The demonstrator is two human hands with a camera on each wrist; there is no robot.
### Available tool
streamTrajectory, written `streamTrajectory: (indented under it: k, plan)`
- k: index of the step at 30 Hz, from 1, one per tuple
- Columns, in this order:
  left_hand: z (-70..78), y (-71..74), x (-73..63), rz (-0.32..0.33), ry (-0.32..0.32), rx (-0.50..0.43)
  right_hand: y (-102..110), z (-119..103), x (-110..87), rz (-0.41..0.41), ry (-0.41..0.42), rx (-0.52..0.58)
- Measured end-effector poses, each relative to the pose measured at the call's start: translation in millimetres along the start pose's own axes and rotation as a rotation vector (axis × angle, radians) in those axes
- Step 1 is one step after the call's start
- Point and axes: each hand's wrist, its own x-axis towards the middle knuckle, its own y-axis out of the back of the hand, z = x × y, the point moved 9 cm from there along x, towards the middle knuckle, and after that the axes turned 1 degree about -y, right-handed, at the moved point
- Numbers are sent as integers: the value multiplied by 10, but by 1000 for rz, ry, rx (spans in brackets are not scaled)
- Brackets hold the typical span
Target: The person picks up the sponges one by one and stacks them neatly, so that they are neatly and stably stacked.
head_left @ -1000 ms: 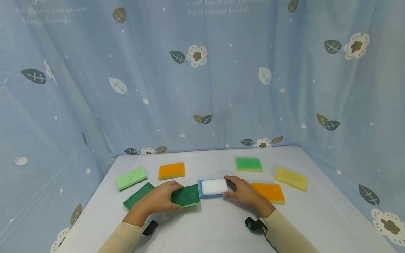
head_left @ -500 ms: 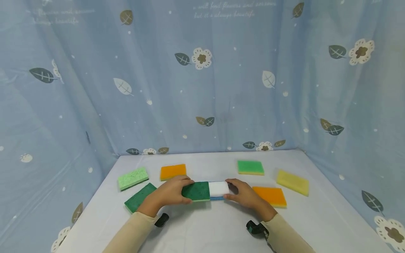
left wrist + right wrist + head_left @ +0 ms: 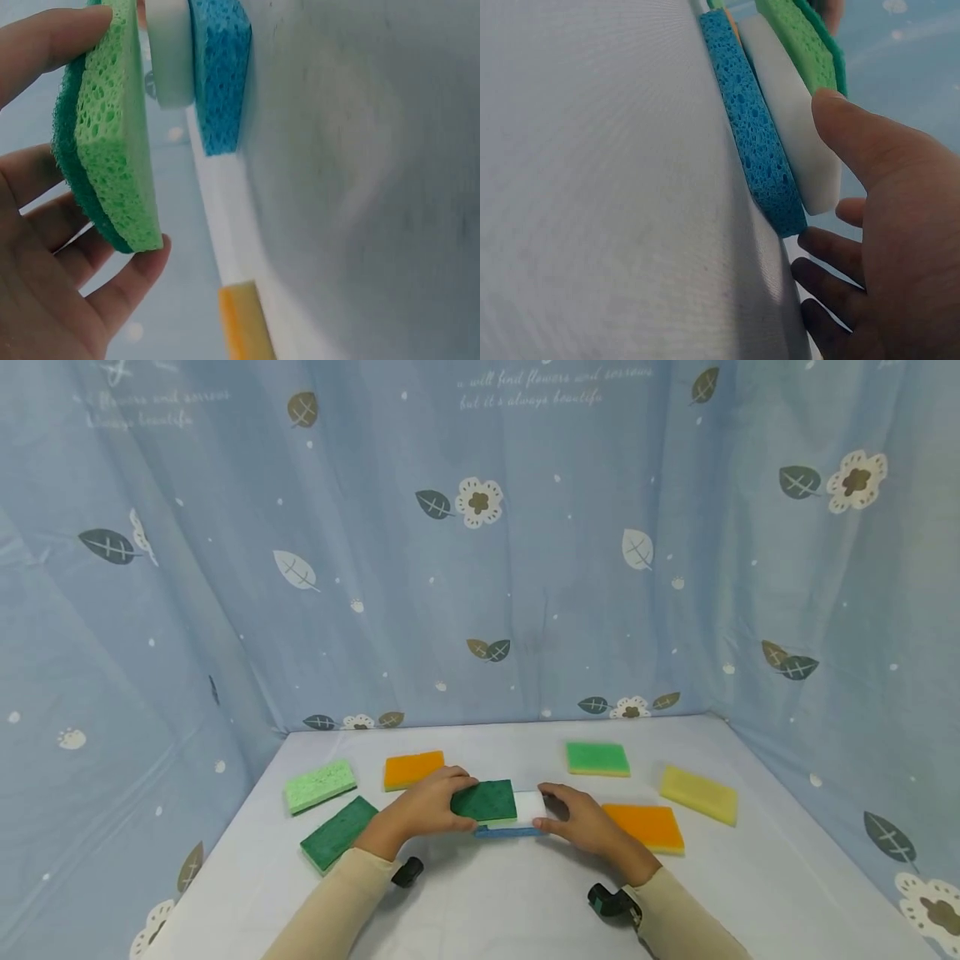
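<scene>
My left hand (image 3: 423,806) pinches a dark-green-topped sponge (image 3: 486,802) between thumb and fingers. Its light green porous side (image 3: 116,157) shows in the left wrist view. The sponge is raised over the left part of a white sponge (image 3: 530,808), with a gap between them. Under the white one, a blue sponge (image 3: 754,131) lies flat on the table. At the right end of this pair my right hand (image 3: 588,822) holds the white sponge's end between thumb (image 3: 840,124) and index finger; its other fingers hang beside the blue sponge's end.
Around the hands lie another dark green sponge (image 3: 339,833), a light green one (image 3: 320,785), two orange ones (image 3: 414,768) (image 3: 645,828), a green-and-yellow one (image 3: 597,758) and a yellow one (image 3: 699,793). A blue patterned curtain (image 3: 525,552) encloses the white table (image 3: 495,902).
The left hand has carried the dark green sponge rightward from beside the stack to above the white sponge, covering part of it. The right hand has stayed at the stack's right end.
</scene>
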Motion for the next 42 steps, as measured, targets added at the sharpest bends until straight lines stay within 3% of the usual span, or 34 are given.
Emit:
streamTrajectory:
  k: [11, 21, 42]
  plan:
    - [96, -133, 187, -9, 2, -50, -7, 44, -32, -12, 4, 23]
    - [184, -234, 337, -30, -21, -28, -29, 28, -37, -16, 25, 30]
    - [246, -226, 401, -8, -48, -60, 44, -42, -15, -30, 66, 28]
